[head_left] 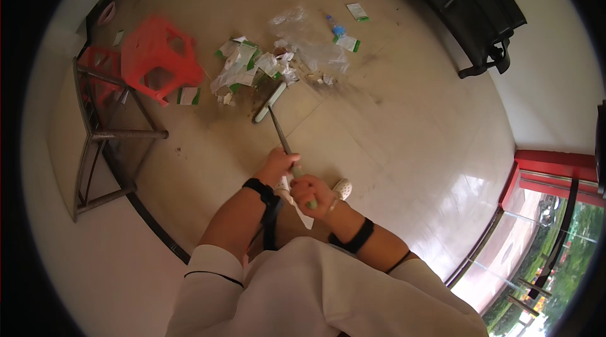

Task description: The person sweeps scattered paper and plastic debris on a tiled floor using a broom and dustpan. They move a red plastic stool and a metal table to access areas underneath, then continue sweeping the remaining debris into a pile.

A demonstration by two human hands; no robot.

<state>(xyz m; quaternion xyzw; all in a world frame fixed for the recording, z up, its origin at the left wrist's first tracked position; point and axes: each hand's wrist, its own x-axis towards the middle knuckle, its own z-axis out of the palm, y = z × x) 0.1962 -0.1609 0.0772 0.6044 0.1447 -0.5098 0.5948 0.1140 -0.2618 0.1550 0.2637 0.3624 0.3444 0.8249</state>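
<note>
Both of my hands are closed round the long handle of a broom (269,102), one above the other. My left hand (278,163) grips the dark shaft farther from my body. Closer in, my right hand (314,192) wraps the pale green end of the handle. The broom's light-coloured head rests tilted on the floor, at the near edge of a litter heap. In that heap lie crumpled white-and-green papers (238,64) and a clear plastic bag (315,50). A small plastic bottle with blue on it (336,25) is just beyond, beside a loose white-and-green paper (348,43).
A red plastic stool (142,59) stands to the left, near a metal frame (129,134) along the wall. Black seating (470,5) is at the far right. A glass door with a red frame (555,163) opens the lower right side. My light shoe (342,189) shows below.
</note>
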